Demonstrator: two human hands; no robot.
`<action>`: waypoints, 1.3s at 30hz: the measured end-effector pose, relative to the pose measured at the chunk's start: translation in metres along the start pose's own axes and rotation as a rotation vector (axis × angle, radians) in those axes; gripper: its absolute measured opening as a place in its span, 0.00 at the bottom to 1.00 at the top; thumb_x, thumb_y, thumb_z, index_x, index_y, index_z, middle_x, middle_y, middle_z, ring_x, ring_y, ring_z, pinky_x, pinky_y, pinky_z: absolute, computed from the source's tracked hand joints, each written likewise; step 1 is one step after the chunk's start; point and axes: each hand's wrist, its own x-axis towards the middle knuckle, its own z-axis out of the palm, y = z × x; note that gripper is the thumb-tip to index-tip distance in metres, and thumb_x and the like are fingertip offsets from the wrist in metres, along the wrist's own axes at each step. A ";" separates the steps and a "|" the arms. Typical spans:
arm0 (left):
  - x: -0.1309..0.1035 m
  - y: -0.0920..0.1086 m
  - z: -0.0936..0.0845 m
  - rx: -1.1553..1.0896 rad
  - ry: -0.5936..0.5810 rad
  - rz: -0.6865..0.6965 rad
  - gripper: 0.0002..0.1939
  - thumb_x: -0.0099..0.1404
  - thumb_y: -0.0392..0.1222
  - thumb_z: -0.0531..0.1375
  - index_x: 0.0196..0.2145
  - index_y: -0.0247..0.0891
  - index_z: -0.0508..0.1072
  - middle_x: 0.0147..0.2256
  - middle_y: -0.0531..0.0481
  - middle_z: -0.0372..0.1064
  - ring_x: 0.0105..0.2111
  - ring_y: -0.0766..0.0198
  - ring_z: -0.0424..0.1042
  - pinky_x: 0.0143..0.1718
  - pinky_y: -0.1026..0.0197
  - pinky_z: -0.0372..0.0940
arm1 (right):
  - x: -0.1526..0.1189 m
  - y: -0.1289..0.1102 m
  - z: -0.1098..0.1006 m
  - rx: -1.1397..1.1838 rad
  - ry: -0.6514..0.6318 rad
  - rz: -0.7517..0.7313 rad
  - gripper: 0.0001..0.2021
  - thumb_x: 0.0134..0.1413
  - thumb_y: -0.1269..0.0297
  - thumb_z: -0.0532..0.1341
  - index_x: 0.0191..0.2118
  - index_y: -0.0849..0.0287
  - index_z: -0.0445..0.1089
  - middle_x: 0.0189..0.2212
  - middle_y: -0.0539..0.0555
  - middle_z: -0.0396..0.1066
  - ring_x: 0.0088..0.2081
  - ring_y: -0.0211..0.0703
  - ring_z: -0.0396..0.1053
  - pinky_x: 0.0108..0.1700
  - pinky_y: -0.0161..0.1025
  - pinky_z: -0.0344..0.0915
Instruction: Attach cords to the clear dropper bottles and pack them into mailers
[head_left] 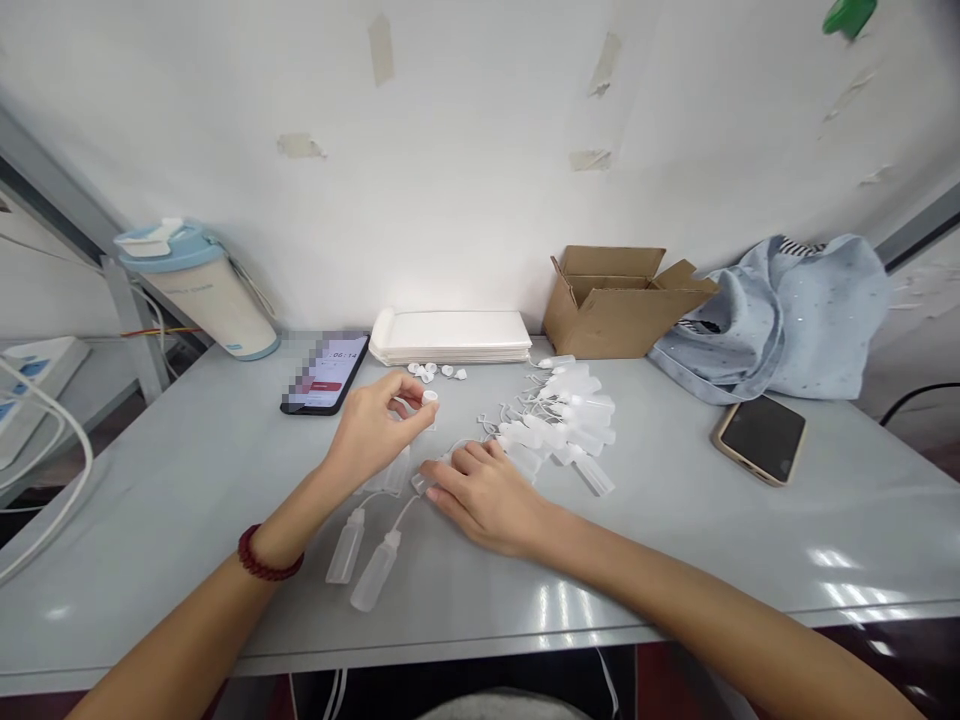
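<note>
A small white cap (430,398) is pinched between the thumb and forefinger of my left hand (379,420), just above the table. My right hand (487,495) is lower and to the right, its fingers curled over a translucent plastic squeeze bottle (421,484) that they partly hide. Two similar bottles with thin bent tubes, one squeeze bottle (375,572) and another (346,547), lie near the table's front edge. More bottles (391,472) lie partly hidden beneath my left hand. A pile of squeeze bottles (574,410) spreads beyond my right hand. Several loose white caps (427,372) lie farther back.
A stack of white sheets (457,335) and an open cardboard box (622,310) stand against the wall. At left are a tumbler (206,295) and a lit phone (334,370); at right, a blue cloth bag (810,320) and a dark phone (761,438). The grey table (637,560) ends in front.
</note>
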 end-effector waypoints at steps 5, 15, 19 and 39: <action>-0.001 0.001 0.000 -0.023 -0.016 -0.016 0.09 0.56 0.46 0.61 0.31 0.37 0.70 0.32 0.50 0.72 0.33 0.61 0.71 0.35 0.59 0.67 | 0.000 0.002 -0.001 0.086 -0.011 0.000 0.16 0.66 0.60 0.45 0.46 0.59 0.66 0.30 0.53 0.69 0.34 0.42 0.64 0.37 0.40 0.53; -0.001 0.008 -0.009 -0.268 -0.152 -0.167 0.11 0.53 0.47 0.64 0.29 0.37 0.71 0.27 0.52 0.71 0.26 0.64 0.70 0.27 0.64 0.66 | -0.007 0.011 -0.001 0.209 0.215 0.007 0.15 0.65 0.64 0.46 0.42 0.61 0.68 0.27 0.54 0.67 0.30 0.41 0.63 0.36 0.38 0.58; -0.001 0.007 -0.014 -0.305 -0.279 -0.227 0.11 0.54 0.49 0.64 0.30 0.38 0.74 0.24 0.53 0.69 0.22 0.67 0.68 0.22 0.66 0.62 | -0.012 0.018 -0.009 0.289 0.364 0.064 0.12 0.63 0.64 0.50 0.41 0.61 0.68 0.28 0.54 0.68 0.31 0.41 0.65 0.36 0.38 0.60; -0.008 0.018 -0.014 -0.456 -0.572 -0.114 0.12 0.60 0.50 0.58 0.30 0.40 0.74 0.27 0.52 0.68 0.23 0.67 0.64 0.29 0.62 0.63 | -0.017 0.021 -0.043 1.212 -0.013 0.177 0.04 0.60 0.66 0.50 0.33 0.55 0.53 0.31 0.49 0.69 0.25 0.33 0.54 0.29 0.34 0.55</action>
